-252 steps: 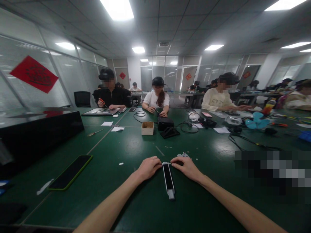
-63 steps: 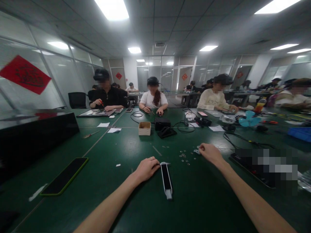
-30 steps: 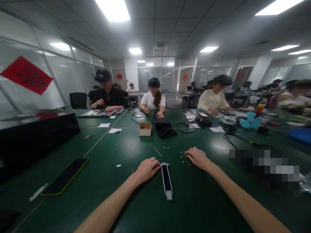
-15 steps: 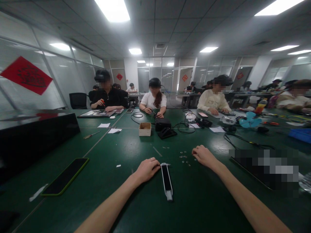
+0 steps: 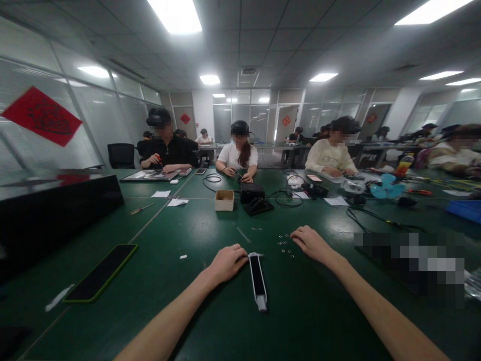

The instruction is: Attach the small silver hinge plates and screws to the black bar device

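Green worktop [image 5: 195, 321] — open left hand [image 5: 225, 264] touches a black-and-white bar [image 5: 257, 281]. Open right hand [image 5: 311, 244] lies empty, just beside small metal rings [image 5: 285, 243].

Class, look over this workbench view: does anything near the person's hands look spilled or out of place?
Small metal rings lie scattered loose on the green workbench, just ahead of the right hand. With no tray or box around them, they look spilled.

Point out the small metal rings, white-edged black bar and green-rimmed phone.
small metal rings [image 5: 283, 243], head view, one ring
white-edged black bar [image 5: 257, 281], head view, black face
green-rimmed phone [image 5: 99, 273], head view, dark screen
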`<state>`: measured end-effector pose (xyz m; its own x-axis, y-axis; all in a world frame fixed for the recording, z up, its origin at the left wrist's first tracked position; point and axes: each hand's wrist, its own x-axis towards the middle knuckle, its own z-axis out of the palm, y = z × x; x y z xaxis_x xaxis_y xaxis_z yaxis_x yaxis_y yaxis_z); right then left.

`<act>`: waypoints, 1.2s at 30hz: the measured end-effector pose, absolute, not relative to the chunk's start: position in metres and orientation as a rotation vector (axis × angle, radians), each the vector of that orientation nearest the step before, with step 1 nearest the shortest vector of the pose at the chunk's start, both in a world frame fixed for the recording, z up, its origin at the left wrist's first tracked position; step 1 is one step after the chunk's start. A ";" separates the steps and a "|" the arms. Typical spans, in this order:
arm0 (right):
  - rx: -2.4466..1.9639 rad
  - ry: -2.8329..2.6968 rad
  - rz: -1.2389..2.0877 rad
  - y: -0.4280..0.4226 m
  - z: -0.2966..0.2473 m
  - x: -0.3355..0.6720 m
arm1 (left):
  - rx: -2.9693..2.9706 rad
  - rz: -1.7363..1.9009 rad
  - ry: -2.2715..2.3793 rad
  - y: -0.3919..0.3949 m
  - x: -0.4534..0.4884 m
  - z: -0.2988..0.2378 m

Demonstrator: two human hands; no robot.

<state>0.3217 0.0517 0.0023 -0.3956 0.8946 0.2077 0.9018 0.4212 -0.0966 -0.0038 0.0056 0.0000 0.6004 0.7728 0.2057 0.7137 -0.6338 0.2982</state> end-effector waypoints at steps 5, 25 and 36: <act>-1.580 -2.489 0.082 0.050 -0.001 0.313 | 2.637 0.475 1.239 0.005 -0.004 0.001; -1.390 -2.300 0.285 0.032 0.004 0.280 | 2.642 0.479 1.238 0.005 -0.004 0.001; -1.173 -2.241 0.622 0.003 0.009 0.235 | 2.661 0.478 1.246 0.005 -0.004 0.000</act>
<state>0.2354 0.0029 0.0094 -0.4823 0.8425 0.2400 0.5980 0.5168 -0.6126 -0.0039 0.0052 -0.0005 0.6008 0.7695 0.2166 0.7169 -0.6385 0.2801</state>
